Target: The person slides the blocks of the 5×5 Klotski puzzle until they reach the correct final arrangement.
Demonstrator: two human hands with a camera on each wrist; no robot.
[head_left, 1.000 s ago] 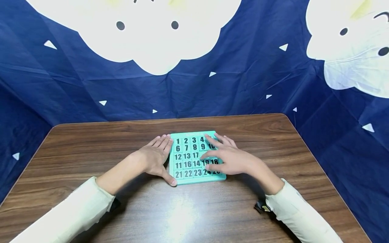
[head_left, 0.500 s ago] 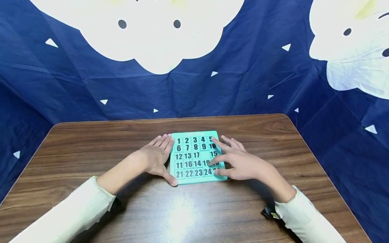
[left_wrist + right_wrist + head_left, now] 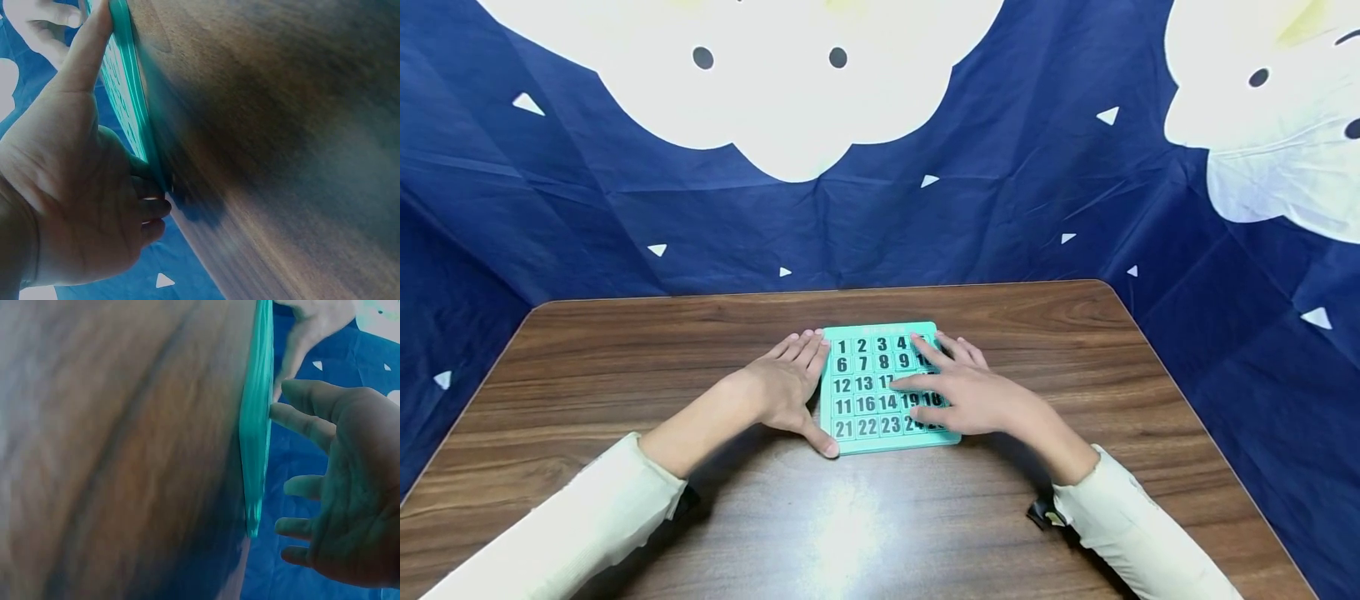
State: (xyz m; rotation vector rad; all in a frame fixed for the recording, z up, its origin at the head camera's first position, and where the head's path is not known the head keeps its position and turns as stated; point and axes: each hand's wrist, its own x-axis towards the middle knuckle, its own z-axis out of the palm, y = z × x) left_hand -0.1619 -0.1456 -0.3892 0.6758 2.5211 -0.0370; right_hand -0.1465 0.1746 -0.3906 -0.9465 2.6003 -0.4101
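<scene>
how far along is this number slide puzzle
Done: on the teal sliding number puzzle the top two rows read in order where visible, and 21 to 23 sit along the bottom. In hand: the left hand steadies the frame's left edge while the right hand covers the right-hand tiles. Left: the middle rows read 12 13, then 11 16 14 19.

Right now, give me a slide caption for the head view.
Left hand steadies a teal number puzzle on a wooden table; right hand rests across its tiles.

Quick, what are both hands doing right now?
Left hand: open, fingers straight, bracing the left edge of the number slide puzzle.
Right hand: open, a fingertip touching the tiles.
</scene>
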